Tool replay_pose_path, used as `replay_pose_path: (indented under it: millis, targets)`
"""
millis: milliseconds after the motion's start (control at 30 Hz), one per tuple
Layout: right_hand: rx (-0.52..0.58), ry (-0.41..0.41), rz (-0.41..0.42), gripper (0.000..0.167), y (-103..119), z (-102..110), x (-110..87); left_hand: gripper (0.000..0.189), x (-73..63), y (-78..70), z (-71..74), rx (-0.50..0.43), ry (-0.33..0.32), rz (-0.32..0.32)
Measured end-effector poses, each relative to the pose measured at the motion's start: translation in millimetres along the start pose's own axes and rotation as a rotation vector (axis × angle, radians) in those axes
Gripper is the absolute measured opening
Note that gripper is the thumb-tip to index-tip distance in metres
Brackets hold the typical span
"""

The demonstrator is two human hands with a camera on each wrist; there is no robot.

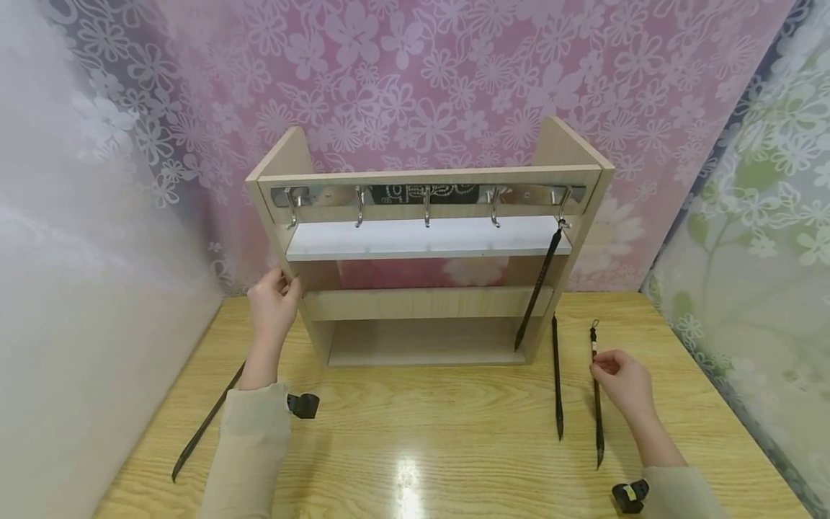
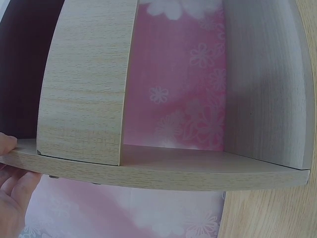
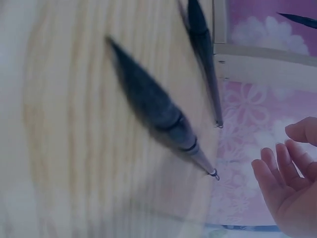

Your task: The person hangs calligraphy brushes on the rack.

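Note:
My left hand [image 1: 272, 301] grips the left side panel [image 2: 148, 176] of a light wooden rack [image 1: 428, 304], its thumb on one face and fingers on the other. A row of metal hooks [image 1: 426, 205] runs along the rack's top. From the rightmost hook hangs a dark writing brush [image 1: 540, 288], tip down. My right hand [image 1: 624, 380] is over the upper handle of another brush [image 1: 598, 418] on the table. In the right wrist view, that hand's thumb and fingers are apart and hold nothing; the nearest brush [image 3: 148, 101] lies clear of them.
Another brush [image 1: 558, 382] lies between the rack and my right hand. One more brush [image 1: 209, 422] lies slanted at the table's left, partly hidden by my left forearm. A white shelf [image 1: 428, 239] spans the rack. Flowered coverings [image 1: 415, 86] surround the wooden table [image 1: 389, 425].

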State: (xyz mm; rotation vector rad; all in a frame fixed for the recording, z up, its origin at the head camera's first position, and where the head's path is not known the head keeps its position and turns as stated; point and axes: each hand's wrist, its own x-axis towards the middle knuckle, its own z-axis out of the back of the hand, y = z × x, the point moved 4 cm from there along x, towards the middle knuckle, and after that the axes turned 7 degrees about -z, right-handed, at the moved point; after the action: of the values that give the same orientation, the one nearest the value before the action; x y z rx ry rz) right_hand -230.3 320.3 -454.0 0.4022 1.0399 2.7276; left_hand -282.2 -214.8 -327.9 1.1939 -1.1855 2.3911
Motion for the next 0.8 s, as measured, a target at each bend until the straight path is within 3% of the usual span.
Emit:
replay_pose_path:
  millis: [567, 800]
  targets:
    - [-0.092, 0.268, -0.049, 0.029, -20, -11, 2.1, 0.015, -0.8, -0.8, 0.3, 0.005, 0.012, 0.020]
    - [-0.098, 0.313, -0.072, 0.029, -26, -16, 4.0, 0.016, -0.3, -0.8, 0.5, -0.001, 0.005, 0.024]
